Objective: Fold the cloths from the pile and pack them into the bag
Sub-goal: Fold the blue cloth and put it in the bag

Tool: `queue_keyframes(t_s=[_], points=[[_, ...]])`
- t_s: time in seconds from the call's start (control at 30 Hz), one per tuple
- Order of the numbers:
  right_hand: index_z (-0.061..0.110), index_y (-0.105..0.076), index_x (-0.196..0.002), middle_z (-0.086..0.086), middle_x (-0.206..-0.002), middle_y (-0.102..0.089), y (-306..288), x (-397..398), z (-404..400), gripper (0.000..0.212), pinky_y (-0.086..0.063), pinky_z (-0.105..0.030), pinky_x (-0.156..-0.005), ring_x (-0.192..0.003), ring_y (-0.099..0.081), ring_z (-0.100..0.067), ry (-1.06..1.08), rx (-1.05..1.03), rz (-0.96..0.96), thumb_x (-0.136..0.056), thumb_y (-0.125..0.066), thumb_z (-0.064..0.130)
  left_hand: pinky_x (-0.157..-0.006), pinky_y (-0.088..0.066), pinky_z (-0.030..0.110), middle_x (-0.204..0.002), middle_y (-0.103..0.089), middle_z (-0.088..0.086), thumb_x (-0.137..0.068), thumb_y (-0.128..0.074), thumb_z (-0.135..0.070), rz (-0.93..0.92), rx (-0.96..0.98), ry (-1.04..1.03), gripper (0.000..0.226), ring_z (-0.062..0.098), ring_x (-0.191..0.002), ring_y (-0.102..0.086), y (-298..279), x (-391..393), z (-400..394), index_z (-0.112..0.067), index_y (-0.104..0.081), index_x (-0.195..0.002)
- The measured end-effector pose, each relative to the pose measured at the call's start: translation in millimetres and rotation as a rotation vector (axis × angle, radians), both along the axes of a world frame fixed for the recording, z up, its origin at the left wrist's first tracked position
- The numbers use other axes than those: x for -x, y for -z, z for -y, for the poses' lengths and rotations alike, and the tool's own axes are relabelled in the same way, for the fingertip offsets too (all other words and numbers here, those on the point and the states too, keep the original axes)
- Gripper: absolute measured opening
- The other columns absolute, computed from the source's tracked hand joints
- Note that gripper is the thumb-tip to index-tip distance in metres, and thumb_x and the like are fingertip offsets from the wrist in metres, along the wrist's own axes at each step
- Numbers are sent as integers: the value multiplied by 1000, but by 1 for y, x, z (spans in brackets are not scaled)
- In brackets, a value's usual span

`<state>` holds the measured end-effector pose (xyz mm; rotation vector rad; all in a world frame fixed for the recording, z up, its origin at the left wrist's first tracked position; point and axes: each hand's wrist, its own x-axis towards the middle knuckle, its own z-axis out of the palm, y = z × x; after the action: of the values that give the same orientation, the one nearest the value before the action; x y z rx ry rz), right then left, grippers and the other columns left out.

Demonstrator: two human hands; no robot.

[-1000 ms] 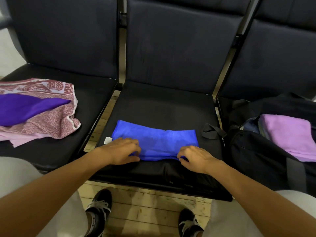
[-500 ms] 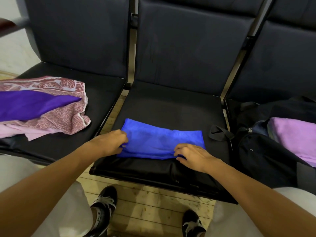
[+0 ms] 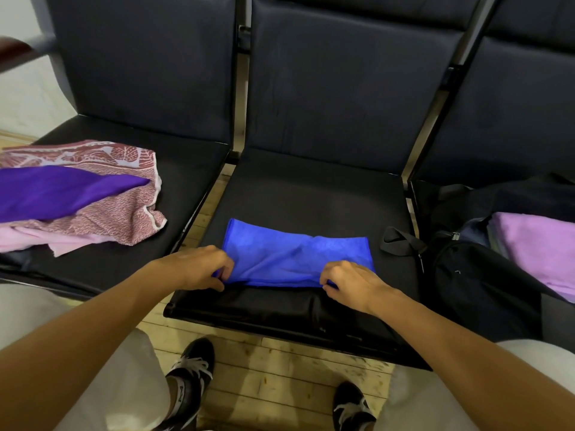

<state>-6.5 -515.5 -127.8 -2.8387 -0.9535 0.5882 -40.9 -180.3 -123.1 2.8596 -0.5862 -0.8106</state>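
A blue cloth (image 3: 295, 253), folded into a long strip, lies near the front of the middle black seat (image 3: 311, 194). My left hand (image 3: 196, 269) pinches its near left corner. My right hand (image 3: 351, 281) pinches its near right edge. On the left seat sits the pile: a red patterned cloth (image 3: 102, 209), a purple cloth (image 3: 59, 189) over it and a pink one (image 3: 37, 237) beneath. On the right seat stands an open black bag (image 3: 473, 284) with a folded lilac cloth (image 3: 541, 250) in it.
A black strap (image 3: 401, 241) of the bag lies on the middle seat's right edge. Dark seat backs rise behind all three seats. Below me are a wooden floor (image 3: 273, 381) and my two black shoes.
My left hand slid from the top of the cloth to its left corner and curled onto it. My right hand's fingers closed on the near edge. The view shifted slightly.
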Motion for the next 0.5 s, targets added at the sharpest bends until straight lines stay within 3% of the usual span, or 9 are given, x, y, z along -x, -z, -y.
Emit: queue_keyframes(t_s=[0.17, 0.3, 0.4, 0.5], points=[[18, -62, -103, -1, -109, -62, 1, 1, 4, 17, -39, -29, -77, -97, -57, -23, -2, 83, -2, -95, -48, 12, -84, -46, 31, -101, -48, -12, -88, -65, -33, 101, -44, 43, 19, 12, -101, -52, 1, -3, 7, -35, -48, -81], [18, -62, -103, -5, -103, -63, 0, -2, 7, 25, -49, -35, -82, -95, -57, -26, 44, 123, -37, -89, -48, 1, -86, -43, 27, -113, -51, -5, -90, -58, -22, 146, -93, 77, 10, 15, -107, -52, 0, -5, 11, -29, -54, -97], [16, -62, -99, -6, -102, -62, -2, -2, 8, 26, -51, -37, -81, -93, -57, -27, 62, 144, -36, -85, -50, -1, -87, -45, 29, -115, -52, -5, -90, -56, -20, 161, -123, 83, 18, 16, -108, -53, 1, -4, 13, -27, -57, -106], [14, -67, -100, -5, -105, -63, -7, -7, 8, 22, -53, -38, -83, -97, -60, -27, 128, 100, -24, -85, -53, 6, -89, -47, 30, -108, -52, -6, -90, -56, -18, 171, 18, 4, 14, 13, -104, -54, -2, -8, 8, -27, -62, -100]])
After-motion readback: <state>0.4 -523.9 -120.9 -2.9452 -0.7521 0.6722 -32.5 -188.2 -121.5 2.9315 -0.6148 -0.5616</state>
